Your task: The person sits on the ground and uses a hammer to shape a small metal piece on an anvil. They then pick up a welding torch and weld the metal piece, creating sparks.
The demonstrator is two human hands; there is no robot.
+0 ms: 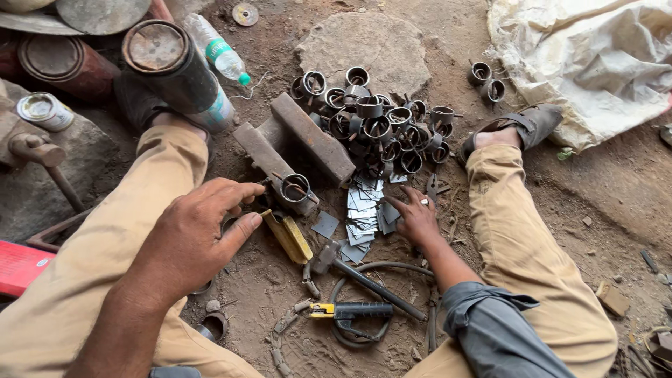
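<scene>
I sit on the dirt with my legs spread. My left hand (203,234) hovers with curled fingers by a steel bar (269,164) that carries a metal ring (295,187) with a thin rod across it. A small tan tip shows between the thumb and forefinger; what it belongs to is unclear. My right hand (416,217) lies with spread fingers on a heap of small flat metal plates (360,210). Beyond the plates is a pile of several short metal rings (378,122). A yellow block (288,238) lies by my left thumb.
A hammer (364,278) and a yellow and black electrode holder (348,310) with its cable lie between my knees. A second steel bar (315,136), a flat stone (364,42), a plastic bottle (220,54), rusty cylinders (168,63) and a white sack (595,56) surround the spot.
</scene>
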